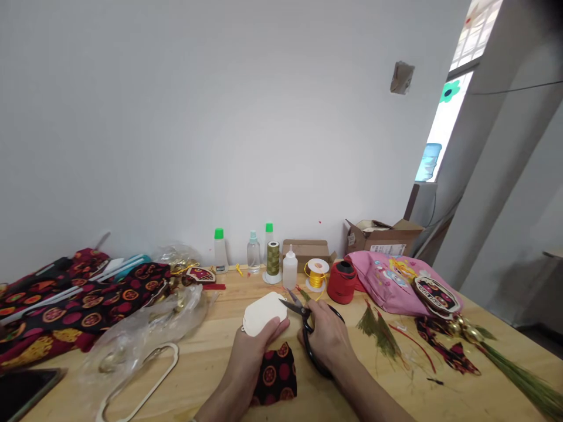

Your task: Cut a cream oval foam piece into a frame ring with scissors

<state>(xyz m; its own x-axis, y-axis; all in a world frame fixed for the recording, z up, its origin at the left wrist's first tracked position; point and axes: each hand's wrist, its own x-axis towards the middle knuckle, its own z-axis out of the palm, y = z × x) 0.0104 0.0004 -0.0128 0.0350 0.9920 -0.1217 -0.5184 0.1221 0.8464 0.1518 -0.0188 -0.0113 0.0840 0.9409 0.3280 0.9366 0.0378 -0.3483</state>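
My left hand (259, 346) is closed on a cream-white flat plaque (263, 313) with clipped corners and small loops at its ends. In my right hand (328, 334) is a pair of black-handled scissors (310, 343). The scissor blades are parted, their tips at the plaque's right edge; whether they touch it I cannot tell. Beneath my left wrist a piece of dark cloth with round red and orange patterns (278, 375) lies on the table.
Patterned cloth (127, 296), a clear plastic bag (145, 328) and a thin oval frame (149, 381) lie left. Glue bottle (290, 269), yellow cord spool (316, 275) and red thread cone (342, 284) stand behind. Right are a pink bag (382, 287) and green tassels (382, 334).
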